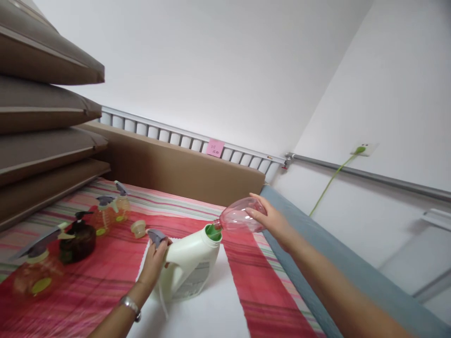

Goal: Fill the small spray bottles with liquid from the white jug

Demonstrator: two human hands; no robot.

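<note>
My right hand (273, 219) grips a clear pinkish plastic bottle (239, 216), tipped on its side with its neck set into the green mouth of a white jug (190, 265). My left hand (155, 263) wraps the jug's handle side and also holds a grey spray-trigger head (157, 236) against it. The jug stands on a white sheet (211, 310) laid over a red striped cloth (105, 281).
Several amber spray bottles (105, 213) and a dark pump bottle (77, 239) stand to the left, with a loose cream cap (138, 228) near them. Brown cushions (42, 122) are stacked at the far left. A brown headboard (176, 169) and white walls close the back.
</note>
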